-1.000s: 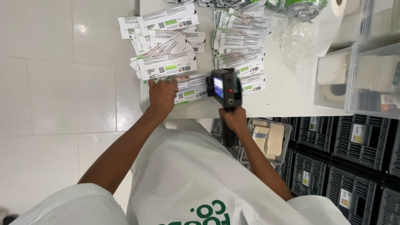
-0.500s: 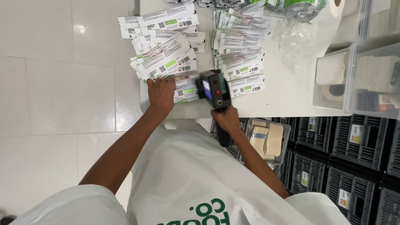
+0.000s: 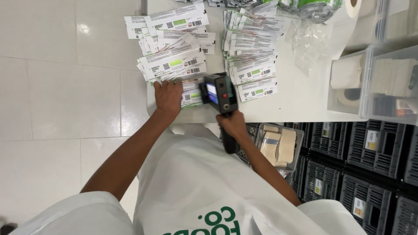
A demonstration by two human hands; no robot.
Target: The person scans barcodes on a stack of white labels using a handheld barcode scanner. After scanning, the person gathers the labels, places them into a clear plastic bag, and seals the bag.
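White surface [image 3: 300, 98] over pale floor tiles, dark crates to the right. Left hand [image 3: 169, 95] flat, fingers spread, pressing on fanned label sleeves [image 3: 172, 65]. Right hand [image 3: 233, 124] clenched on handheld printer [image 3: 220, 93], just right of left hand, over another sleeve stack [image 3: 252, 72]

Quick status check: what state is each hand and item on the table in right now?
Left hand: flat, pressing on the label strips.
Right hand: closed around the handheld device's grip.
Handheld device: screen lit, held over the strips.
Label strips: fanned in overlapping stacks.
Paper roll: partly unrolled.
Plastic bin: open.
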